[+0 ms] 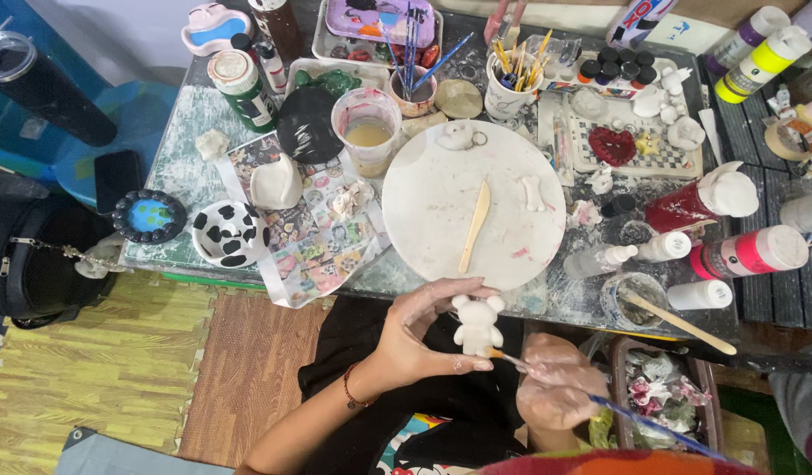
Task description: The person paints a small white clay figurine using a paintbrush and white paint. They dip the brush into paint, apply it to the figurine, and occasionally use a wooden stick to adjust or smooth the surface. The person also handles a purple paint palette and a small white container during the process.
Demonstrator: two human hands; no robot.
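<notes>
- Left hand (415, 339) grips a white clay bear (477, 325), fingers wrapped round its back, held above the lap just below the table (177, 132) edge.
- Right hand (555, 380) pinches a brush (599, 405), tip touching the bear's lower side.
- Round board (432, 189) beyond (a wooden tool (475, 227) lies on it).
- Cup (367, 132) of murky water stands beside the board.
</notes>
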